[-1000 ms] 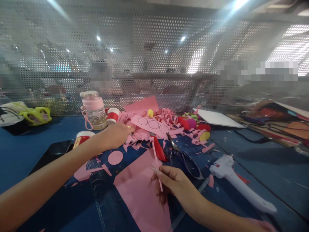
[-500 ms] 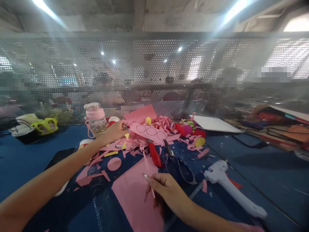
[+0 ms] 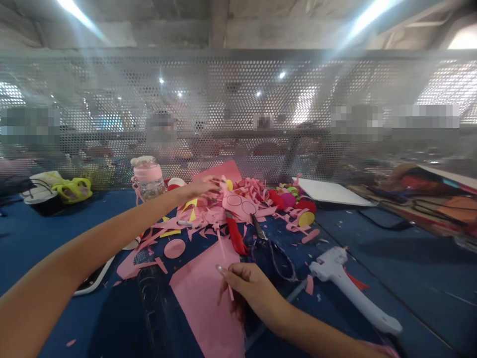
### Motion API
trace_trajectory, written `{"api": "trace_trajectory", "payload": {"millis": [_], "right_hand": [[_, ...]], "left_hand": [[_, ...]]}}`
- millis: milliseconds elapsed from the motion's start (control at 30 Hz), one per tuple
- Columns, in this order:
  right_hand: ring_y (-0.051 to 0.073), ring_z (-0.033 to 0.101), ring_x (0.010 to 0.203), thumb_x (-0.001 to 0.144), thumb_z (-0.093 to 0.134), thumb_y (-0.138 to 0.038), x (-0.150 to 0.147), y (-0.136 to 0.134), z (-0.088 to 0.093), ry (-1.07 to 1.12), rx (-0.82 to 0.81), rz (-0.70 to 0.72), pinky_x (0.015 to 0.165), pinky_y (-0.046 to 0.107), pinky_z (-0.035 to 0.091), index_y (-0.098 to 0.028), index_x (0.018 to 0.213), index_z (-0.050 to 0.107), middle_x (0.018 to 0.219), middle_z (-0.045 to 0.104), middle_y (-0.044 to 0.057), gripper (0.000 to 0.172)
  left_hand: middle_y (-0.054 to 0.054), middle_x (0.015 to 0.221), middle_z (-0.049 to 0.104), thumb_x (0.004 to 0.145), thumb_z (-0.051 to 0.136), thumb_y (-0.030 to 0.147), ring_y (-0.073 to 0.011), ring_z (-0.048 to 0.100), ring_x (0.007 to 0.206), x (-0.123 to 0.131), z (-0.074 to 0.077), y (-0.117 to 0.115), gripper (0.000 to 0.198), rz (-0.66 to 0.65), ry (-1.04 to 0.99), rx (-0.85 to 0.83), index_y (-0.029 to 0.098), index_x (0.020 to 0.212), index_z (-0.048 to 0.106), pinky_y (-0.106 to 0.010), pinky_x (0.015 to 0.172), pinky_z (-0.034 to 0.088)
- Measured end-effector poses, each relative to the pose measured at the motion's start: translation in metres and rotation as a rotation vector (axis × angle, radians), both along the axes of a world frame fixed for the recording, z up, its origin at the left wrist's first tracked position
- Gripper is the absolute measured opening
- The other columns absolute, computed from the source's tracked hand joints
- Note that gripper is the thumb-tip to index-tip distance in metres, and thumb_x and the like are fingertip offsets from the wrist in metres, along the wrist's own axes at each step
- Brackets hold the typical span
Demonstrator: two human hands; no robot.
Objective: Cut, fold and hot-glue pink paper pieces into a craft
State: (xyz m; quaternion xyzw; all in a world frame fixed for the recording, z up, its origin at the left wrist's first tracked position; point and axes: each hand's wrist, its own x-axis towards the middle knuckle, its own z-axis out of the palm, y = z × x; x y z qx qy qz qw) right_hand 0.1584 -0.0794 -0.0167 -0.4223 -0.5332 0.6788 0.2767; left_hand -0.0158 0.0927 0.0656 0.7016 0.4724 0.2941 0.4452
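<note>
My right hand (image 3: 257,288) is closed on a thin pink stick (image 3: 220,242), which slants up and away over a pink sheet (image 3: 208,293). Stretched across the pile of pink scraps (image 3: 208,215), my left hand (image 3: 204,186) has its fingers extended by a raised pink piece; whether they touch it is unclear. Beside them lies a pink strip with drawn circles (image 3: 243,204), partly covered. Scissors with dark handles (image 3: 274,253) rest with their blades pointing at this strip, next to a red object (image 3: 235,233). A cut pink disc (image 3: 175,248) lies left of the sheet.
A white glue gun (image 3: 354,288) lies on the right. At the left back stand a pink-lidded bottle (image 3: 148,178) and a yellow item (image 3: 74,190). A white board (image 3: 331,191) sits at the back right. Perforated metal screening (image 3: 238,99) closes off the far side.
My left hand has reached right and slightly farther back, over the scraps. One circle on the strip is now covered. My right hand keeps its hold on the pink stick, nearly unmoved.
</note>
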Motion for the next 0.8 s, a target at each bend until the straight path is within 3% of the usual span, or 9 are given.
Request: {"api": "trace_trajectory", "payload": {"millis": [200, 500, 667, 800], "right_hand": [[0.005, 0.046, 0.029, 0.062, 0.056, -0.071, 0.001, 0.000, -0.001, 0.010, 0.004, 0.014, 0.031, 0.016, 0.035, -0.013, 0.060, 0.057, 0.038, 0.050, -0.005, 0.059], [0.006, 0.048, 0.030, 0.062, 0.056, -0.071, 0.000, 0.000, -0.001, -0.007, 0.002, 0.010, 0.032, 0.016, 0.035, -0.013, 0.060, 0.057, 0.039, 0.050, -0.004, 0.058], [0.006, 0.047, 0.029, 0.064, 0.057, -0.068, 0.000, 0.000, 0.001, 0.015, -0.010, -0.008, 0.032, 0.017, 0.036, -0.013, 0.060, 0.056, 0.039, 0.052, -0.004, 0.055], [0.006, 0.046, 0.029, 0.063, 0.062, -0.063, 0.002, 0.001, 0.002, 0.089, -0.021, -0.101, 0.032, 0.017, 0.037, -0.013, 0.061, 0.056, 0.039, 0.052, -0.004, 0.050]], "left_hand": [[-0.013, 0.128, 0.050, 0.075, 0.055, 0.015, -0.0191, 0.059, 0.100, -0.006, 0.023, 0.007, 0.036, -0.094, 0.010, 0.074, 0.013, 0.111, 0.057, -0.033, 0.086, 0.050], [-0.015, 0.121, 0.055, 0.075, 0.053, 0.013, -0.0179, 0.059, 0.101, -0.016, 0.017, 0.001, 0.043, -0.153, 0.149, 0.167, 0.013, 0.118, 0.049, -0.031, 0.082, 0.051], [-0.014, 0.116, 0.056, 0.081, 0.043, 0.013, -0.0200, 0.060, 0.101, -0.019, 0.017, -0.006, 0.044, -0.024, 0.368, 0.325, 0.015, 0.124, 0.043, -0.036, 0.086, 0.048], [-0.021, 0.124, 0.047, 0.084, 0.030, 0.013, -0.0301, 0.039, 0.125, -0.016, 0.000, -0.031, 0.044, 0.147, 0.637, 0.522, 0.007, 0.127, 0.035, -0.053, 0.102, 0.028]]}}
